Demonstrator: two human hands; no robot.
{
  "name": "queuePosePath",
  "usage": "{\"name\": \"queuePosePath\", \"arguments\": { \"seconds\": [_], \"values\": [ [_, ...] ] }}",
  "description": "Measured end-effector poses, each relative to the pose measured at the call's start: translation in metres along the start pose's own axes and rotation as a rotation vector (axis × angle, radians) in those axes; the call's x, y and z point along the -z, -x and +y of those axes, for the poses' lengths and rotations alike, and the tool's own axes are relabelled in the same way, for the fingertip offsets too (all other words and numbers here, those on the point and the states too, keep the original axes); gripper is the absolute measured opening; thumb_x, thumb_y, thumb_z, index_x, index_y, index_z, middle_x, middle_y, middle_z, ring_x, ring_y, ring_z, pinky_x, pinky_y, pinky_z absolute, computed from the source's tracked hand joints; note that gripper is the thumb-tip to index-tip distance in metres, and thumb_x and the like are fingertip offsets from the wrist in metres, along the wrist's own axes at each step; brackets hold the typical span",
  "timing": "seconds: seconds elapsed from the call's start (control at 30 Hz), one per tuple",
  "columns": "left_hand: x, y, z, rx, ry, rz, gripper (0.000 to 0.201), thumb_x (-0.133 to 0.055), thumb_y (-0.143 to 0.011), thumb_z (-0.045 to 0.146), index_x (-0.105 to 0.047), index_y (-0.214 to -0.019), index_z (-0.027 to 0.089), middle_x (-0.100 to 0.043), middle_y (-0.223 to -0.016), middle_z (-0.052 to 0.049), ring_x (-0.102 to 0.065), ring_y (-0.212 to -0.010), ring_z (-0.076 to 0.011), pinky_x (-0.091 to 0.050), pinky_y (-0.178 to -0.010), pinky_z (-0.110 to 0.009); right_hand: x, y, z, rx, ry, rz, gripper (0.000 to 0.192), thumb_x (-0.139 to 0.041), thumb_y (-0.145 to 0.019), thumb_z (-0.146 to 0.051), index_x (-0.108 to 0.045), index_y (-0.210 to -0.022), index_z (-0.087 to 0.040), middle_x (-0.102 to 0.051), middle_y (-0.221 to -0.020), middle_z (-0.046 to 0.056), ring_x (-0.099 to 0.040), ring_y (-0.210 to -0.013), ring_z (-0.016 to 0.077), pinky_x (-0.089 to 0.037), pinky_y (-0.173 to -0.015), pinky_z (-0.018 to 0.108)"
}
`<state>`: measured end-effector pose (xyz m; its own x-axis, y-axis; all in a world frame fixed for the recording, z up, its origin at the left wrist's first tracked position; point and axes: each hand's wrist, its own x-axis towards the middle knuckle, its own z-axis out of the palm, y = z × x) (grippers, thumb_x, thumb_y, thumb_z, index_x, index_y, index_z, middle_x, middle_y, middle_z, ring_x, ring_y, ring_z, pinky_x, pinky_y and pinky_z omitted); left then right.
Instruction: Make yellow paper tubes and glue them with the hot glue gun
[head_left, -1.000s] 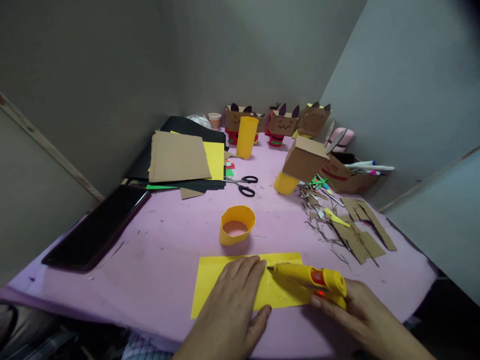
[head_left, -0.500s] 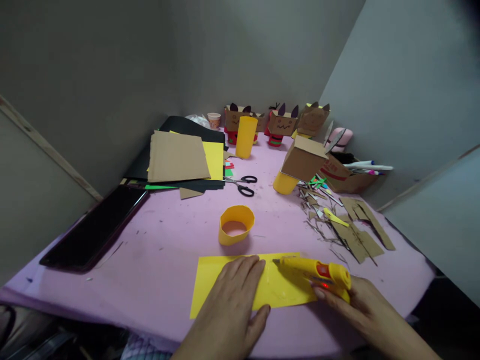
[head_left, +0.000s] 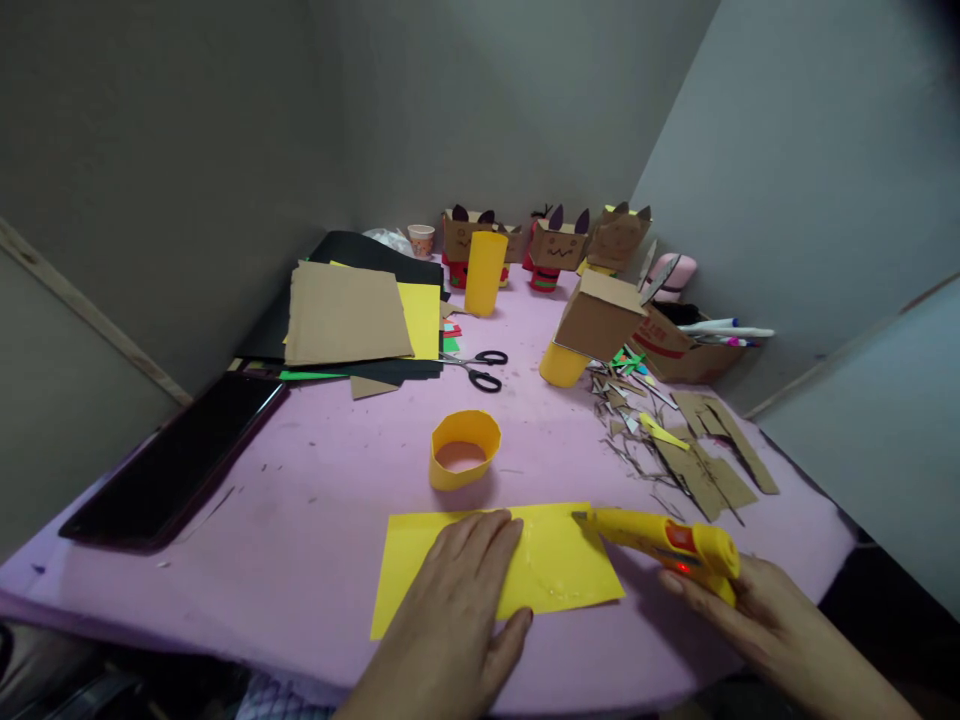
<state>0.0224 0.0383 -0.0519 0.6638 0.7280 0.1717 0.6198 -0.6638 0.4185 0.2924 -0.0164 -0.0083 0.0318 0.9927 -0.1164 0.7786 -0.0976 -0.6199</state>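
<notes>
**A:** Where was your left hand at that moment?

**B:** You had it flat, fingers spread and gripping nothing, palm down on the yellow paper sheet at the lower centre of the frame. The sheet lay on the pink table, and a glossy trail showed on its right half.

**A:** And the right hand?

**B:** It was wrapped around the handle of the yellow glue gun at the lower right. The nozzle pointed left, its tip just at the sheet's upper right corner; I could not tell whether it touched the paper. A small red light glowed on the gun's body.

**A:** What sat near your hands?

**B:** A short yellow paper ring stood upright just above the sheet, apart from it. Cardboard scraps lay to the right of centre. Black-handled scissors rested further up, beside a stack of cardboard and coloured sheets. A dark tablet lay at the left edge, and small cardboard figures lined the far end of the table.
</notes>
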Motion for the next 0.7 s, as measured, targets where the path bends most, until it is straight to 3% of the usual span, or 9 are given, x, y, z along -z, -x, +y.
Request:
{"name": "queuePosePath", "arguments": {
  "seconds": [0.23, 0.43, 0.7],
  "values": [
    [-0.001, -0.002, 0.0, -0.003, -0.021, -0.014, 0.052, -0.047, -0.085, 0.028, -0.034, -0.135, 0.018, -0.046, -0.136, -0.012, -0.041, -0.124, -0.0278, -0.04, -0.101, -0.051, -0.002, -0.004, -0.002, 0.046, 0.066, -0.014, 0.029, -0.05, -0.084, -0.044, -0.067, -0.084, -0.021, -0.07, -0.072, 0.002, -0.065, -0.063, 0.0192, -0.053, -0.055, 0.024],
    [0.001, -0.002, 0.0, -0.008, -0.047, -0.028, 0.053, -0.045, -0.087, 0.031, -0.032, -0.136, 0.016, -0.046, -0.137, -0.013, -0.041, -0.125, -0.0285, -0.041, -0.1, -0.053, -0.002, 0.003, 0.011, 0.014, 0.014, 0.004, 0.029, -0.048, -0.085, -0.044, -0.066, -0.086, -0.021, -0.072, -0.083, 0.003, -0.066, -0.073, 0.0208, -0.053, -0.065, 0.025],
    [0.0, 0.0, -0.001, -0.013, -0.053, -0.029, 0.053, -0.044, -0.087, 0.031, -0.031, -0.136, 0.017, -0.045, -0.137, -0.012, -0.041, -0.125, -0.0279, -0.04, -0.1, -0.052, 0.004, 0.014, 0.012, 0.028, 0.02, 0.029, 0.026, -0.054, -0.081, -0.042, -0.065, -0.073, -0.021, -0.069, -0.068, 0.001, -0.063, -0.058, 0.018, -0.052, -0.054, 0.022]
  ]
}}
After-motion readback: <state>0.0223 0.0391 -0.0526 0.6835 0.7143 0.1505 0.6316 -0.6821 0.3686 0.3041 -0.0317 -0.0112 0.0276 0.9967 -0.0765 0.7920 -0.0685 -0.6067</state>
